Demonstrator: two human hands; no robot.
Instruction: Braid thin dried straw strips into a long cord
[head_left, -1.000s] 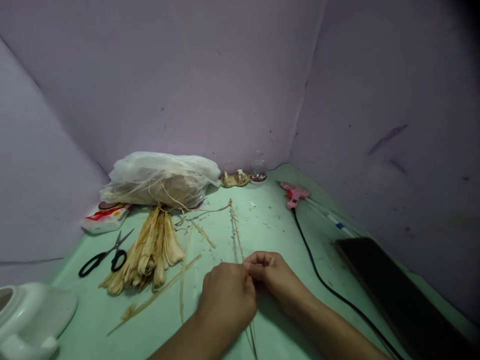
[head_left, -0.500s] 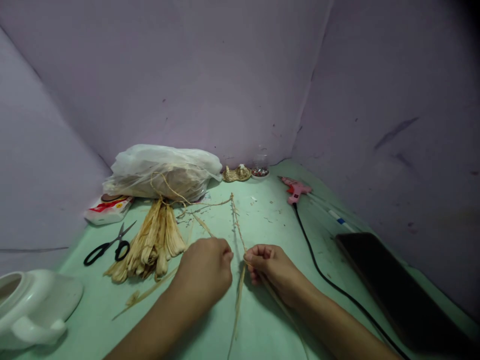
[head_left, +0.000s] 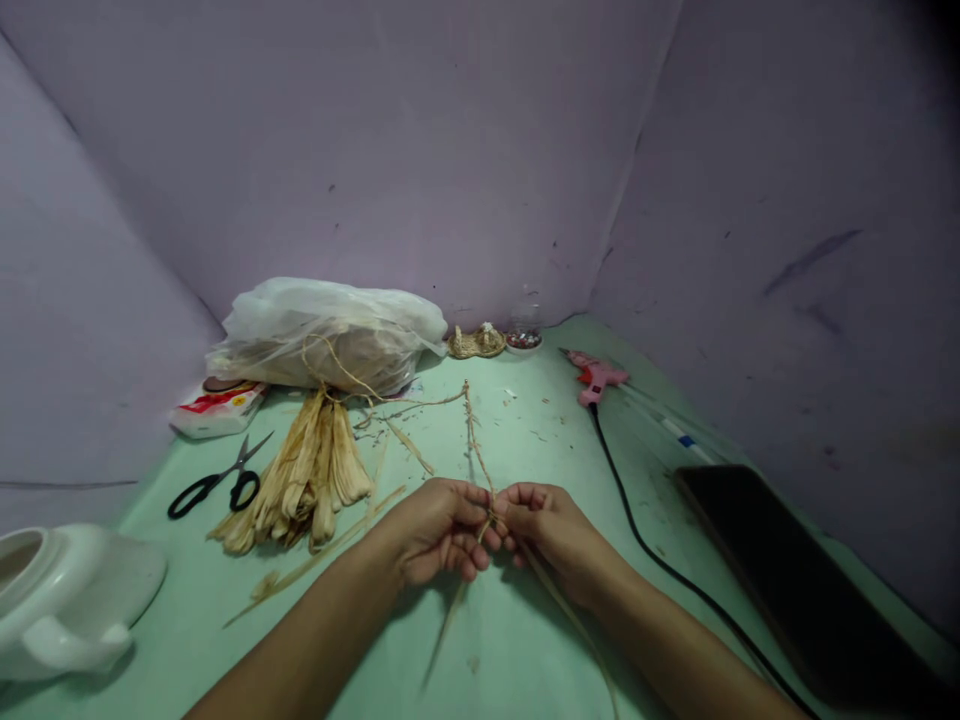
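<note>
A thin twisted fibre cord [head_left: 478, 440] runs from a point near the table's middle down to my fingers. My left hand [head_left: 446, 530] pinches a fibre strand at the cord's near end, its palm partly turned up. Right beside it, my right hand [head_left: 544, 525] is closed on the same end of the cord, thumb against fingers. One loose strand [head_left: 448, 625] hangs below my left hand, and another [head_left: 566, 612] trails under my right wrist. The fingertips hide the spot where the strands meet.
Left of my hands lie a bundle of dried fibre [head_left: 307, 475], black scissors [head_left: 221, 480] and a white ceramic vessel [head_left: 75, 600]. Behind are a plastic bag [head_left: 330, 330] and a woven piece [head_left: 476, 343]. To the right are a pink glue gun [head_left: 598, 375] and a dark tablet [head_left: 795, 580].
My left hand has turned over and moved right to meet my right hand, and now grips a strand at the cord's end. The loose strand below has swung left.
</note>
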